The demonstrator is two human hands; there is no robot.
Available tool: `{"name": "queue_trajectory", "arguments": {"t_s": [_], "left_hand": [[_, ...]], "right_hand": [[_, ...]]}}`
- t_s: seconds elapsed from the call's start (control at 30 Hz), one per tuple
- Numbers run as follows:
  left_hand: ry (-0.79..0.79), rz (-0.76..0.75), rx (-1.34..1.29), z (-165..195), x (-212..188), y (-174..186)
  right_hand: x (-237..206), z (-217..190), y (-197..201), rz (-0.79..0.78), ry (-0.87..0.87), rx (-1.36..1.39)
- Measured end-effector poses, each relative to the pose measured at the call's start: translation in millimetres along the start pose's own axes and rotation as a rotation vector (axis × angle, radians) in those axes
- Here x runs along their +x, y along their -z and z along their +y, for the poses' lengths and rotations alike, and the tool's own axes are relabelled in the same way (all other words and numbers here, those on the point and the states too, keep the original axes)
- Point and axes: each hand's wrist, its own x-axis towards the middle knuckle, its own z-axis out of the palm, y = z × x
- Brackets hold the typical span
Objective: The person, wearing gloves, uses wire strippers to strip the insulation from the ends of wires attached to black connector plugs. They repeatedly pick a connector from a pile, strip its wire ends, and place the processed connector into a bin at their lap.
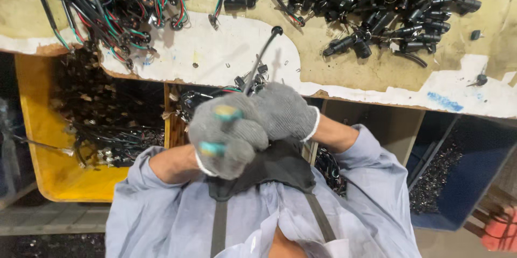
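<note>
Both my hands wear grey knit gloves and press together close to my chest. My left hand is closed round a tool with teal handles. My right hand grips a black cable that runs up over the table edge to a small round black end piece. Small black clips sit on the cable just above my fingers. What the tool's jaws hold is hidden by the gloves.
A worn white and tan table top carries a tangle of coloured wires with connectors at left and a heap of black connector parts at right. Below stand a yellow bin of wire scrap and a dark blue bin.
</note>
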Motion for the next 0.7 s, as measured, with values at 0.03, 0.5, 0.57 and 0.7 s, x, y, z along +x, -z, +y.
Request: {"name": "queue_trajectory", "arguments": {"t_s": [0.03,0.5,0.57,0.7], "left_hand": [[-0.039,-0.120,-0.080,-7.8,-7.5,-13.6],[0.432,0.189,1.006,-150.5,55.4,32.4],[0.486,0.172,0.867,-150.3,32.8,30.9],[0.690,0.123,0.590,-127.5,-1.1,22.2]], "right_hand": [[4.2,-3.2,1.1,-0.041,0.003,0.017],[28.9,10.6,65.3,0.241,0.044,0.180],[58.1,43.9,52.4,0.458,-0.025,-0.027],[126.0,95.3,8.2,0.483,-0.093,-0.359]]}}
